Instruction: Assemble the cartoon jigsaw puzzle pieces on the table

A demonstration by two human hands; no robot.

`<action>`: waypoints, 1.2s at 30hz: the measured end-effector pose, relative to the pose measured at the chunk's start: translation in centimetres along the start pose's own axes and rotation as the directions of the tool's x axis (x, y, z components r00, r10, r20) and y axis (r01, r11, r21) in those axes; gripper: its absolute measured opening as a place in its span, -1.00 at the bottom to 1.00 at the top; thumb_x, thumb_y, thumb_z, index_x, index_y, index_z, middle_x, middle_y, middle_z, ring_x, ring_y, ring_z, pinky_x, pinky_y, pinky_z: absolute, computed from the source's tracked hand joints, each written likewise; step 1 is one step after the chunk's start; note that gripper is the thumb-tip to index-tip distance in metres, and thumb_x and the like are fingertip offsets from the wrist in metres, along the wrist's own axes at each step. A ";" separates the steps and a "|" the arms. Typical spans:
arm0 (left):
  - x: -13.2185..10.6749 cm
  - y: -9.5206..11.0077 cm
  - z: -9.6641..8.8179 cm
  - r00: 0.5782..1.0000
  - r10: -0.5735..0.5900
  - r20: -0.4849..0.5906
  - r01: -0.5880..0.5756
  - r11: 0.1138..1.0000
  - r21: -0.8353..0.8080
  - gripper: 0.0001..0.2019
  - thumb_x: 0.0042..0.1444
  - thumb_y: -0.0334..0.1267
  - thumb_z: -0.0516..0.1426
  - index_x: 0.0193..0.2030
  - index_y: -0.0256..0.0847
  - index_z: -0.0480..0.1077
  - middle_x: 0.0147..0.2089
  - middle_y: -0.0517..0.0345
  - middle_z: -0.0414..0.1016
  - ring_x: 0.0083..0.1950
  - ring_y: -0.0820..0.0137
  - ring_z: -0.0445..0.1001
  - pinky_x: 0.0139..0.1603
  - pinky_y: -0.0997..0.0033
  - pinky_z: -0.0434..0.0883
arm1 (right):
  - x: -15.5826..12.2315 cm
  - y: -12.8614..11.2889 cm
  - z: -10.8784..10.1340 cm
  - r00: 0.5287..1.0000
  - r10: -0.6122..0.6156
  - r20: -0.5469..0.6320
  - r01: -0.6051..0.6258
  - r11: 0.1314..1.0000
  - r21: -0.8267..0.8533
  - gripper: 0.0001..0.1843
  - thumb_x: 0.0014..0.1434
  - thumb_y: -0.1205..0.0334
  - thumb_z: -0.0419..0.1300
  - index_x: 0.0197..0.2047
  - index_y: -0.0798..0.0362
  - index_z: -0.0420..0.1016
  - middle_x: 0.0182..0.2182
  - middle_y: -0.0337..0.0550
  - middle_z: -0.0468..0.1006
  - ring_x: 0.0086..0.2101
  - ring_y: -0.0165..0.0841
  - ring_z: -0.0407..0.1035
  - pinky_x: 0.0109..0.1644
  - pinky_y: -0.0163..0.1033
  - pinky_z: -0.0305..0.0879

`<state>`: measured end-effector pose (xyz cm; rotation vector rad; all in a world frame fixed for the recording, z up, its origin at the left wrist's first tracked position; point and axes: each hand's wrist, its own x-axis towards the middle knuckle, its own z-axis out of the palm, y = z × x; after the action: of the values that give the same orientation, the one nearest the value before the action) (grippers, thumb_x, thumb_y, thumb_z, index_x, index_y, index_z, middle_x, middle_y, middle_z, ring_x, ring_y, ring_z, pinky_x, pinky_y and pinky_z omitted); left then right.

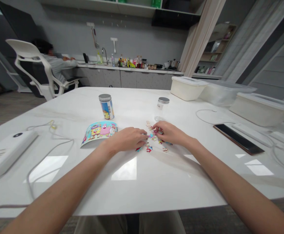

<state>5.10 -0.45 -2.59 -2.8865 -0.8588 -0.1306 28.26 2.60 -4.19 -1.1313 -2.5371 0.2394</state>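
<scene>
- left hand (128, 139): curled over the edge of the jigsaw pieces (149, 148); grip hidden, cannot tell;
- right hand (168, 133): fingertips drawn together among the pieces; any pinch unclear;
- pieces lie scattered mid-frame on the white table (142, 191), beside a cartoon picture card (98, 132)
</scene>
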 end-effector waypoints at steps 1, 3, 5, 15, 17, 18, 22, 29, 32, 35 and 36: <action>0.0 -0.1 0.0 1.000 -0.001 0.005 0.001 1.000 0.007 -0.79 0.27 -0.32 0.03 -0.12 -0.17 0.48 -0.01 0.09 0.55 -0.15 0.35 0.54 -0.14 0.39 0.38 | 0.0 0.0 0.0 1.000 -0.010 0.004 0.010 1.000 -0.011 -0.77 0.13 0.41 0.14 -0.12 0.11 0.48 -0.31 -0.09 0.49 -0.26 -0.28 0.38 -0.16 -0.22 0.29; 0.0 -0.3 -0.1 1.000 0.001 0.021 -0.002 0.999 0.033 -0.78 0.27 -0.30 0.02 -0.18 -0.19 0.50 -0.08 0.09 0.57 -0.17 0.35 0.54 -0.13 0.38 0.36 | 0.0 0.0 0.0 1.000 -0.021 0.015 0.022 1.000 -0.022 -0.79 0.13 0.41 0.14 -0.15 0.11 0.51 -0.31 -0.07 0.49 -0.25 -0.27 0.38 -0.14 -0.20 0.30; 0.1 -0.4 0.0 1.000 -0.019 0.005 0.018 0.998 0.059 -0.76 0.28 -0.28 0.01 -0.26 -0.22 0.51 -0.17 0.08 0.57 -0.21 0.36 0.54 -0.11 0.35 0.35 | 0.0 -0.2 -0.1 0.999 -0.020 0.028 0.021 1.000 -0.018 -0.78 0.13 0.43 0.14 -0.15 0.11 0.53 -0.28 -0.05 0.49 -0.24 -0.26 0.39 -0.13 -0.19 0.31; 0.3 0.4 0.5 0.998 0.043 -0.035 -0.043 0.999 -0.008 -0.81 0.33 -0.27 0.00 -0.06 -0.18 0.42 0.10 0.11 0.50 0.05 0.36 0.48 0.02 0.34 0.30 | 0.0 -0.4 -0.4 0.998 -0.002 0.056 0.006 0.998 -0.057 -0.71 0.08 0.51 0.10 -0.19 0.11 0.56 -0.27 -0.06 0.51 -0.23 -0.28 0.39 -0.13 -0.22 0.29; 0.3 0.5 0.5 0.998 0.060 -0.019 -0.060 0.998 -0.020 -0.81 0.33 -0.26 0.00 -0.11 -0.18 0.43 0.11 0.13 0.49 0.07 0.37 0.47 0.06 0.33 0.28 | 0.0 -0.4 -0.6 0.998 0.019 0.056 -0.015 0.997 -0.081 -0.72 0.06 0.51 0.10 -0.21 0.10 0.55 -0.29 -0.08 0.51 -0.25 -0.29 0.38 -0.16 -0.23 0.28; 0.3 0.5 0.5 0.998 0.052 -0.019 -0.052 0.999 -0.014 -0.81 0.33 -0.26 0.00 -0.13 -0.18 0.44 0.10 0.12 0.50 0.06 0.37 0.48 0.08 0.33 0.27 | 0.0 -0.4 -0.6 0.998 0.029 0.052 -0.024 0.995 -0.094 -0.72 0.05 0.51 0.10 -0.22 0.10 0.55 -0.30 -0.09 0.51 -0.26 -0.29 0.38 -0.18 -0.24 0.27; 0.3 0.2 0.3 1.000 -0.005 -0.022 0.006 0.999 0.044 -0.78 0.32 -0.22 0.01 -0.22 -0.23 0.45 -0.04 0.08 0.56 -0.08 0.36 0.52 0.06 0.31 0.27 | 0.0 -0.3 -0.8 0.998 0.057 0.033 -0.052 0.987 -0.150 -0.70 0.02 0.52 0.10 -0.21 0.11 0.55 -0.35 -0.09 0.52 -0.29 -0.28 0.38 -0.18 -0.23 0.26; 0.3 0.1 0.1 0.997 -0.074 -0.032 0.078 0.984 0.158 -0.81 0.28 -0.27 0.04 -0.29 -0.27 0.41 -0.21 0.08 0.53 -0.21 0.35 0.51 0.01 0.28 0.29 | -0.2 -0.4 -1.0 0.999 0.025 0.045 -0.020 0.994 -0.108 -0.79 0.14 0.33 0.16 -0.18 0.10 0.57 -0.26 -0.03 0.49 -0.22 -0.24 0.39 -0.13 -0.19 0.29; 0.3 0.3 0.1 0.998 -0.049 -0.030 0.053 0.986 0.160 -0.84 0.27 -0.30 0.03 -0.28 -0.25 0.39 -0.20 0.10 0.51 -0.20 0.35 0.50 -0.01 0.30 0.29 | -0.2 -0.5 -0.9 0.997 0.020 0.072 -0.016 0.998 -0.065 -0.82 0.18 0.31 0.15 -0.19 0.10 0.56 -0.26 -0.04 0.49 -0.23 -0.26 0.39 -0.16 -0.21 0.29; 0.3 0.5 0.1 1.000 -0.028 -0.015 0.030 0.986 0.162 -0.85 0.27 -0.31 0.02 -0.26 -0.25 0.39 -0.20 0.08 0.50 -0.19 0.34 0.50 -0.02 0.29 0.30 | -0.2 -0.5 -0.7 0.997 0.010 0.082 -0.008 1.000 -0.026 -0.83 0.19 0.32 0.14 -0.19 0.10 0.55 -0.26 -0.04 0.48 -0.24 -0.27 0.39 -0.18 -0.22 0.30; 0.4 0.6 0.1 1.000 -0.023 -0.014 0.025 0.986 0.165 -0.86 0.27 -0.32 0.02 -0.25 -0.25 0.39 -0.19 0.08 0.50 -0.18 0.33 0.50 -0.03 0.29 0.30 | -0.1 -0.4 -0.7 0.996 -0.002 0.085 0.003 1.000 -0.013 -0.83 0.20 0.33 0.14 -0.19 0.10 0.54 -0.26 -0.05 0.48 -0.24 -0.28 0.39 -0.17 -0.22 0.30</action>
<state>5.74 -0.74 -2.70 -2.7196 -0.8597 -0.0748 28.29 2.21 -3.47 -1.1458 -2.6180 0.2762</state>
